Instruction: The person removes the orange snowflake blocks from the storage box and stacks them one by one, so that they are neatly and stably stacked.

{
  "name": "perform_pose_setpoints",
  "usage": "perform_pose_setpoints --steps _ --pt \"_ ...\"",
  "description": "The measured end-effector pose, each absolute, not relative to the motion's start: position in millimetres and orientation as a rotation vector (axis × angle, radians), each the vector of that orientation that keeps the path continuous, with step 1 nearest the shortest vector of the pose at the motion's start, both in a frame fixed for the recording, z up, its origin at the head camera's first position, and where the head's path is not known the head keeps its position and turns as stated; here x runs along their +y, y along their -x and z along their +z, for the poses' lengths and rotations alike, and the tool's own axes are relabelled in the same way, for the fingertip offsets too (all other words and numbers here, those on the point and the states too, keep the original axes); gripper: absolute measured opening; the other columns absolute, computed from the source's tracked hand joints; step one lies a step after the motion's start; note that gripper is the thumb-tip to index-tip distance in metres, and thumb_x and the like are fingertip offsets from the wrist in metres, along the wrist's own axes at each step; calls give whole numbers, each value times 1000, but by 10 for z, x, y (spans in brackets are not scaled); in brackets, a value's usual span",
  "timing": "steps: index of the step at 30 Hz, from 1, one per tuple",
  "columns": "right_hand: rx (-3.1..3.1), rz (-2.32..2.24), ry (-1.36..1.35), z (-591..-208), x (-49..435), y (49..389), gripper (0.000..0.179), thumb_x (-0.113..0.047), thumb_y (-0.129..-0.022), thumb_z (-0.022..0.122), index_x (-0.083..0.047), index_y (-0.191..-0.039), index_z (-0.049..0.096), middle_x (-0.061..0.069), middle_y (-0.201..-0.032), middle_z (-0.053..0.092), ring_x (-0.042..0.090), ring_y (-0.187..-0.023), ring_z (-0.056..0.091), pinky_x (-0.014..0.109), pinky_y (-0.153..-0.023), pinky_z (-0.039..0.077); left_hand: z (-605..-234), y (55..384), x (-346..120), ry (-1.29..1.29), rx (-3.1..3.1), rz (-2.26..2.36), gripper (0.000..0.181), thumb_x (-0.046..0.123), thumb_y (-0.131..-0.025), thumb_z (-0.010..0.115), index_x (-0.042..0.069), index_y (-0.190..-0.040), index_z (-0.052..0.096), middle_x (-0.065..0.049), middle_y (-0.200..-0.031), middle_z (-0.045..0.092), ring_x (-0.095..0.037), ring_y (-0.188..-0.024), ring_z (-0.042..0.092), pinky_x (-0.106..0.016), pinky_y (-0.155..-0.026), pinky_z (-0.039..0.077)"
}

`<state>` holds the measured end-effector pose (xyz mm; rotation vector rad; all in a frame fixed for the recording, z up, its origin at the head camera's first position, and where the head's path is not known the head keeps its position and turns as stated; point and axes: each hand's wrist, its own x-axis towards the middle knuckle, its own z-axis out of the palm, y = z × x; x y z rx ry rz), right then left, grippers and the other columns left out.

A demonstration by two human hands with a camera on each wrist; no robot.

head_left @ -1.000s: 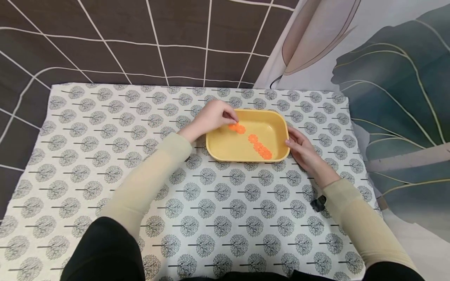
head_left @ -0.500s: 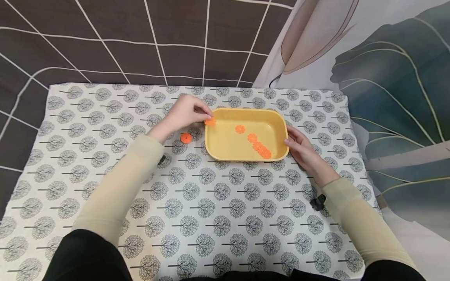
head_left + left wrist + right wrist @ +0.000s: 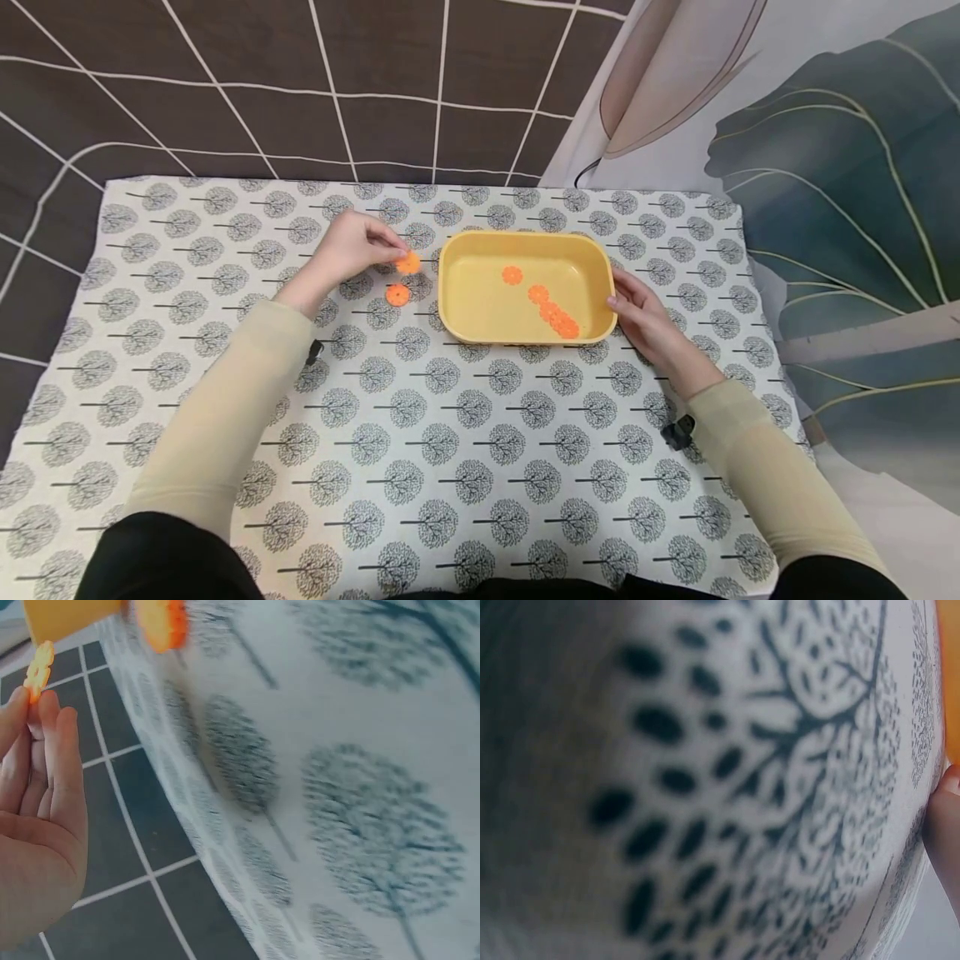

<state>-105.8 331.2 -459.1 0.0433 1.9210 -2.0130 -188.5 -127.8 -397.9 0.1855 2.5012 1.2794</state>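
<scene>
My left hand [image 3: 351, 248] pinches an orange flower-shaped carrot slice [image 3: 408, 262] between thumb and fingertips, left of the yellow tub [image 3: 480, 327]. In the left wrist view this slice [image 3: 40, 669] stands on edge at the fingertips. A second carrot slice [image 3: 397, 294] lies on the cloth just below it. Inside the tub, one slice [image 3: 512, 275] lies apart, and several others overlap in a slanting row [image 3: 558, 317] toward the lower right. My right hand [image 3: 651, 323] holds the tub's right end, thumb at the rim, other fingers partly hidden behind the wall.
A white cloth with tree prints [image 3: 472, 450] covers the table. Behind it rises a dark, white-lined backdrop [image 3: 390, 125], with a patterned curtain [image 3: 840, 208] at the right. A small black camera [image 3: 678, 433] sits at the right wrist.
My left hand has moved left from inside the tub, carrying one carrot slice out over the cloth. The slice on the cloth has come into view. My right hand and the tub stay put.
</scene>
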Motion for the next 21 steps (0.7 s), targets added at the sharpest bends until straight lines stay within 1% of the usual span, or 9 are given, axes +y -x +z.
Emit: perform_pose_setpoints --steps 5,9,11,14,16,19,21 --pt "1918 -2017 -52 -4595 3312 1060 68 -3 -107 54 2 -166 21 18 -178 14 31 -165 20 25 -132 28 -4055 1840 -1363 -160 2450 1309 17 9 -94 81 -2 -108 79 -17 -109 80 0 -72 68 -14 -73 60" --pt "1905 -2037 -41 -4598 3312 1062 67 -2 -107 54 1 -166 22 17 -178 14 27 -163 25 23 -131 30 -4105 1813 -1412 -119 2399 1316 19 8 -95 80 -3 -110 77 -19 -111 80 -1 -72 71 -17 -75 63" --pt "1903 -2049 -28 -4604 3313 1061 66 -1 -107 54 1 -165 23 18 -177 15 23 -160 31 22 -130 31 -4134 1807 -1428 -99 2375 1319 19 7 -95 79 -3 -111 77 -20 -112 79 -3 -73 72 -19 -76 64" --pt "1910 -2049 -17 -4613 3317 1060 65 -2 -107 54 1 -165 24 18 -177 17 12 -151 42 19 -127 35 -4174 1793 -1440 -77 2352 1316 18 6 -94 79 -3 -110 77 -20 -110 79 -5 -74 74 -21 -76 65" --pt "1912 -2053 -20 -4617 3314 1062 64 -2 -107 55 1 -164 26 18 -176 18 6 -144 46 18 -126 36 -4186 1781 -1440 -71 2346 1308 18 6 -94 80 -2 -110 78 -18 -109 79 -6 -73 74 -21 -75 65" --pt "1907 -2057 -25 -4609 3306 1062 64 -1 -107 54 1 -164 26 19 -176 18 4 -140 48 19 -126 36 -4198 1767 -1442 -71 2357 1267 18 8 -93 81 -1 -109 78 -18 -108 79 -7 -73 73 -21 -73 65" --pt "1907 -2053 -35 -4601 3299 1062 64 -1 -107 53 1 -165 26 18 -176 19 4 -141 47 20 -127 35 -4205 1762 -1442 -75 2365 1231 18 9 -94 81 -1 -109 78 -19 -110 79 -7 -73 72 -20 -72 64"
